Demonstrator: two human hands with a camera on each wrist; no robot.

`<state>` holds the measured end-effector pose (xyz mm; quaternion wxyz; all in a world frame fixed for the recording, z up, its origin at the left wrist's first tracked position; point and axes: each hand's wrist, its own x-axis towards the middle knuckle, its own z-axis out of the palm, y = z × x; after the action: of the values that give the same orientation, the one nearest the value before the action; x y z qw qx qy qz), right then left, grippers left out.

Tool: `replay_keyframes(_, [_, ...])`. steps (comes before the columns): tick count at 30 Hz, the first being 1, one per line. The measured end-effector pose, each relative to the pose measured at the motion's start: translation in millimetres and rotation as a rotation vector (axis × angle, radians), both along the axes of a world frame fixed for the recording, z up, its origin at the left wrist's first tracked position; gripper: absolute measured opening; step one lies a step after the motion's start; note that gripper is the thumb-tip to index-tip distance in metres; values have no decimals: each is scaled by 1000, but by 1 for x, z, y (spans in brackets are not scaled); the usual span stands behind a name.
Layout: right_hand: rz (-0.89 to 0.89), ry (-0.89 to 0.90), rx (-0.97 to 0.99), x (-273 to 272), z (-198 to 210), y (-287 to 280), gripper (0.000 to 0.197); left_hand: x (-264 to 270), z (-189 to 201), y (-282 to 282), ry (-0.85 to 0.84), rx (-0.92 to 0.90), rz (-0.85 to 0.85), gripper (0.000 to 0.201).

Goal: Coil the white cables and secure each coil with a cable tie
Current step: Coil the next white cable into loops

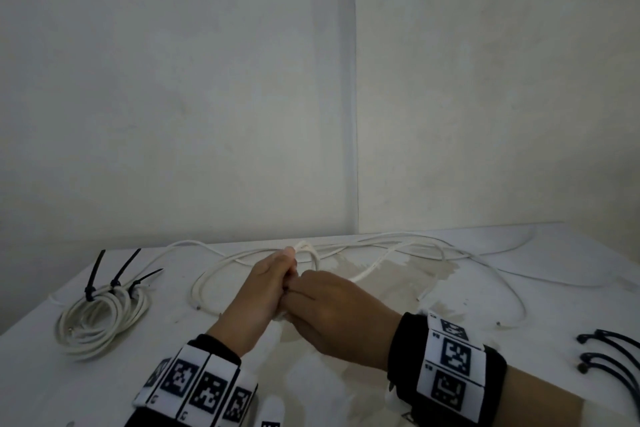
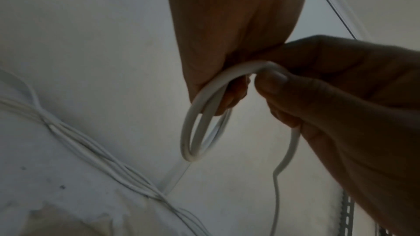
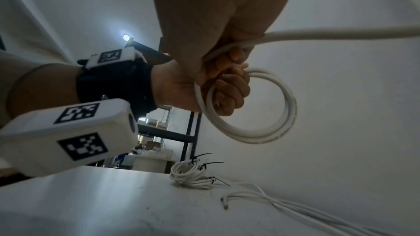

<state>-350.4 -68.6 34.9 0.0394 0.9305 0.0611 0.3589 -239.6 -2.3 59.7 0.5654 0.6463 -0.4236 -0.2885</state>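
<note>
Both hands meet above the middle of the white table (image 1: pixel 207 329). My left hand (image 1: pixel 270 277) has its fingers curled round a small coil (image 3: pixel 268 133) of white cable, which hangs as a double loop (image 2: pixel 195 132) under the palm. Pressed against it, my right hand (image 1: pixel 332 308) pinches the same cable at the top of the coil (image 1: pixel 311 253), thumb (image 2: pixel 270 80) under the strand. From the right hand the free length (image 3: pixel 341 35) runs off to the right. Tied coils (image 1: pixel 100 315) with black cable ties (image 1: pixel 95 270) lie at the left.
Loose white cables (image 1: pixel 433 246) sprawl across the back of the table and trail to the right. Several unused black cable ties (image 1: pixel 609 354) lie at the right edge. A wall corner stands close behind the table. Shelving (image 3: pixel 168 132) shows beyond the left side.
</note>
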Motion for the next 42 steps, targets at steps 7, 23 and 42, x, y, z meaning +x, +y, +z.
replay_keyframes(7, [50, 51, 525, -12, 20, -10, 9, -7, -1, 5, -29, 34, -113, 34])
replay_keyframes(23, [-54, 171, 904, -26, 25, -41, 24, -10, 5, 12, 355, 103, -284, 39])
replay_keyframes(42, [-58, 107, 954, -17, 21, -54, 25, -4, 15, 16, 185, -22, -118, 38])
